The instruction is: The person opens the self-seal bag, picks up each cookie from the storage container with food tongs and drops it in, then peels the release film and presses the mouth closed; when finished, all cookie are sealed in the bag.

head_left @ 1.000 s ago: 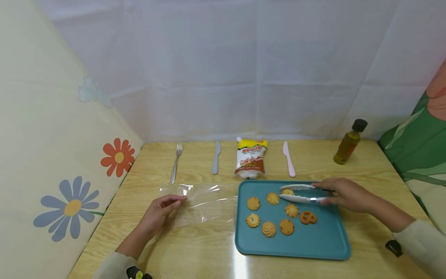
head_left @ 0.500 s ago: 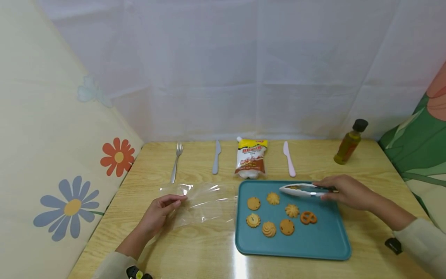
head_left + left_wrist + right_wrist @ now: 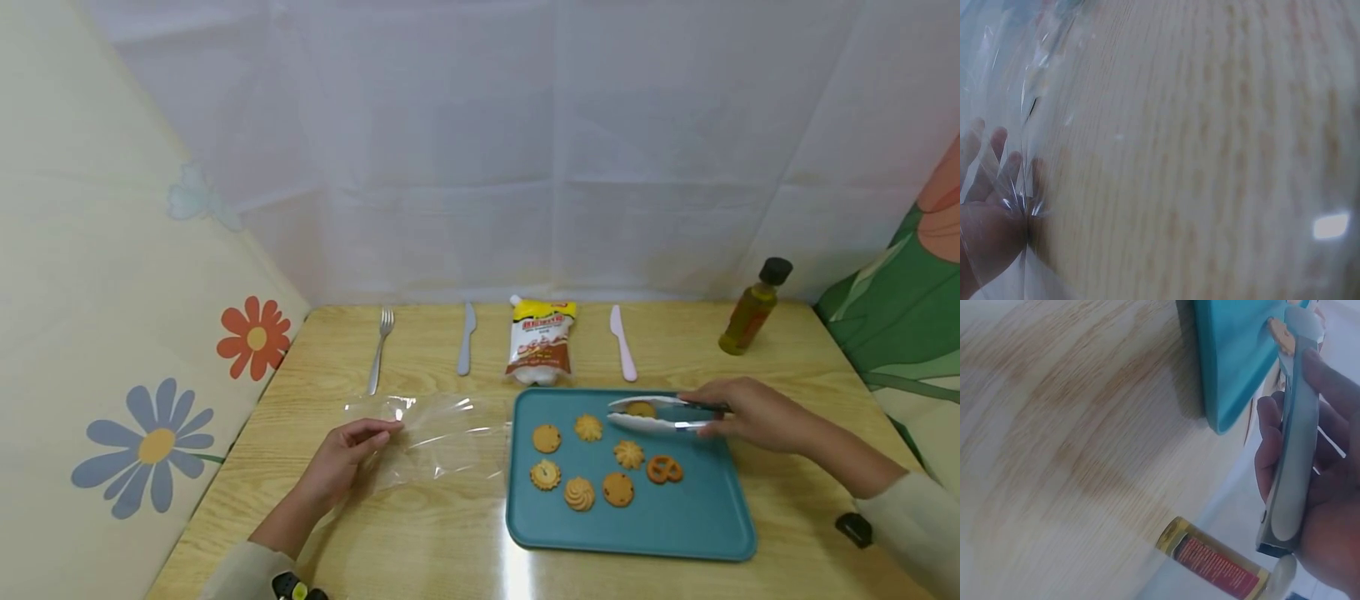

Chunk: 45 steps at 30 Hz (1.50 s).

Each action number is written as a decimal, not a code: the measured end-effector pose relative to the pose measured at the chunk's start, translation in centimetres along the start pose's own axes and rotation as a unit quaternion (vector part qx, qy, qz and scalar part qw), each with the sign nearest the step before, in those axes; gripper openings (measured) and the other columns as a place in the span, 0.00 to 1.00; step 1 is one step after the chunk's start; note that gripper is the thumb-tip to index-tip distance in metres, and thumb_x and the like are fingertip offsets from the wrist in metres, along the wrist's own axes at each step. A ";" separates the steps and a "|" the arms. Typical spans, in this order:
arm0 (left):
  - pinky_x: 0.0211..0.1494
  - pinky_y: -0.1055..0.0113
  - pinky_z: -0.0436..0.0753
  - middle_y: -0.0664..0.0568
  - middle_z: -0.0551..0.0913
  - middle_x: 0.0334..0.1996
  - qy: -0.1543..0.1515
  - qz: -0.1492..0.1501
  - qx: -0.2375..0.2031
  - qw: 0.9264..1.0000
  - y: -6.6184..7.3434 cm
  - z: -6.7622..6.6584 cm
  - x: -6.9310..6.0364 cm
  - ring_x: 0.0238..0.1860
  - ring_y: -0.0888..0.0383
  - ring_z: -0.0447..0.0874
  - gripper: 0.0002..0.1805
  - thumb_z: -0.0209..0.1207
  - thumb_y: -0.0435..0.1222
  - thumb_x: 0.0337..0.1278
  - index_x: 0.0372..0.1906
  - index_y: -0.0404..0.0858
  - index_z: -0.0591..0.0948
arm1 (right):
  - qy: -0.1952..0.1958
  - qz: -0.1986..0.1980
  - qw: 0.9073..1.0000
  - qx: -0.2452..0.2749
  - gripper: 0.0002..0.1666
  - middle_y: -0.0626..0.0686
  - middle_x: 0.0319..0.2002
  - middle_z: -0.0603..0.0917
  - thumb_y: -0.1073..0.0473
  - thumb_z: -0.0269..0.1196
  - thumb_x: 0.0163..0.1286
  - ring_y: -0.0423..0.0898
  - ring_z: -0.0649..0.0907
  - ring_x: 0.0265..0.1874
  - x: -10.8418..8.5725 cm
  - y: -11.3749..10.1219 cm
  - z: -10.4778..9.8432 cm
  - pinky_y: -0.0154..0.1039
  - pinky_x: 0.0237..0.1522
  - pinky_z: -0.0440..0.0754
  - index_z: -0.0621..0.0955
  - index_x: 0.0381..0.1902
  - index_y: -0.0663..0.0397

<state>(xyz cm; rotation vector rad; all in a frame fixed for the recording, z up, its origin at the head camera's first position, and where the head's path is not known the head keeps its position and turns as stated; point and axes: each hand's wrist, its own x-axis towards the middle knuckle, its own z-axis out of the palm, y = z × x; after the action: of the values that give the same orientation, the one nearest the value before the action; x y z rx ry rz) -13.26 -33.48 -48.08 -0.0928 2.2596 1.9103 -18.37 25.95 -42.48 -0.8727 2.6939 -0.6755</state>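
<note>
The right hand [image 3: 753, 414] grips silvery tongs [image 3: 651, 423]; left of that grip, between their arms, lies a golden-brown cookie [image 3: 641, 409] — arms parted wider than half a second ago. The left hand [image 3: 336, 462] pinches a clear, glossy bag [image 3: 450, 442] spreading rightward.

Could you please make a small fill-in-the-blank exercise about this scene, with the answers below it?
The right hand holds a pair of ____ over the tray.
The ____ hand holds clear plastic.
The cap of the bottle is ____.
The grey knife lies between the packet and the ____.

Missing words: tongs; left; black; fork.
</note>
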 end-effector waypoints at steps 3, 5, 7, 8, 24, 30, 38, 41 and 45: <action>0.59 0.75 0.79 0.51 0.88 0.56 0.001 0.000 0.000 1.000 0.0 0.0 0.0 0.55 0.67 0.83 0.12 0.59 0.31 0.73 0.54 0.32 0.87 | -0.003 0.006 1.000 0.005 0.33 0.56 0.54 0.87 0.49 0.73 0.64 0.45 0.86 0.46 -0.5 0.3 -0.1 0.40 0.41 0.84 0.83 0.63 0.60; 0.58 0.75 0.79 0.52 0.88 0.55 0.001 -0.001 0.001 1.000 0.0 0.1 0.0 0.55 0.67 0.83 0.12 0.59 0.31 0.73 0.54 0.32 0.87 | 0.001 0.009 1.000 0.005 0.31 0.55 0.53 0.88 0.50 0.74 0.64 0.46 0.86 0.46 -0.9 0.5 -0.2 0.39 0.42 0.84 0.84 0.61 0.59; 0.58 0.75 0.79 0.52 0.88 0.56 0.001 -0.002 0.002 1.000 0.1 0.1 0.0 0.55 0.67 0.83 0.12 0.59 0.31 0.73 0.54 0.32 0.87 | 0.007 0.015 1.000 0.005 0.28 0.55 0.53 0.88 0.52 0.74 0.65 0.47 0.86 0.47 -1.2 0.8 -0.3 0.38 0.43 0.84 0.85 0.60 0.58; 0.58 0.75 0.79 0.51 0.88 0.56 0.002 -0.002 0.002 1.000 0.1 0.1 0.0 0.55 0.67 0.83 0.12 0.59 0.31 0.73 0.54 0.32 0.87 | 0.009 0.017 1.000 0.004 0.27 0.55 0.53 0.88 0.52 0.73 0.65 0.47 0.86 0.48 -1.4 0.8 -0.3 0.38 0.43 0.84 0.85 0.60 0.58; 0.59 0.76 0.79 0.51 0.87 0.56 -0.001 0.000 0.001 1.000 0.0 -0.1 0.0 0.55 0.67 0.83 0.13 0.60 0.32 0.73 0.55 0.32 0.87 | 0.014 -0.005 1.000 0.008 0.27 0.57 0.55 0.88 0.52 0.71 0.68 0.51 0.87 0.51 -1.2 -0.2 -1.6 0.41 0.46 0.86 0.84 0.62 0.58; 0.59 0.76 0.79 0.51 0.87 0.57 -0.001 -0.003 0.006 1.000 0.1 0.0 0.0 0.56 0.67 0.83 0.13 0.60 0.32 0.73 0.55 0.31 0.86 | 0.016 -0.014 1.000 0.005 0.28 0.59 0.55 0.88 0.51 0.71 0.68 0.54 0.87 0.51 -0.7 -0.6 -1.4 0.44 0.46 0.86 0.84 0.62 0.58; 0.58 0.75 0.80 0.51 0.88 0.55 -0.003 0.003 0.001 1.000 0.1 0.0 0.1 0.55 0.67 0.84 0.13 0.60 0.32 0.73 0.55 0.31 0.86 | 0.011 -0.020 1.000 0.010 0.28 0.60 0.56 0.87 0.52 0.72 0.67 0.56 0.86 0.54 -0.5 -0.7 -1.2 0.46 0.48 0.86 0.84 0.61 0.60; 0.59 0.75 0.79 0.51 0.88 0.55 -0.002 -0.001 0.002 1.000 0.1 0.0 0.1 0.55 0.67 0.83 0.13 0.60 0.32 0.73 0.55 0.32 0.86 | 0.008 -0.020 1.000 0.018 0.29 0.60 0.56 0.87 0.51 0.71 0.68 0.56 0.86 0.54 -0.4 -0.8 -1.1 0.45 0.47 0.86 0.83 0.62 0.61; 0.59 0.76 0.79 0.53 0.88 0.54 -0.001 -0.003 0.005 1.000 0.0 -0.1 0.1 0.55 0.66 0.83 0.13 0.60 0.32 0.73 0.55 0.31 0.86 | 0.008 -0.022 1.000 0.015 0.29 0.60 0.56 0.87 0.51 0.71 0.68 0.56 0.86 0.54 -0.4 -0.8 -1.1 0.46 0.47 0.87 0.83 0.62 0.60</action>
<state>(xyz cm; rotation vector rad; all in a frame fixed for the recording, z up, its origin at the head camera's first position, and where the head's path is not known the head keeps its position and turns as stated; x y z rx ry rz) -13.36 -33.54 -48.07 -0.0968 2.2652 1.8949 -18.00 26.00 -41.08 -0.9251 2.6778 -0.7330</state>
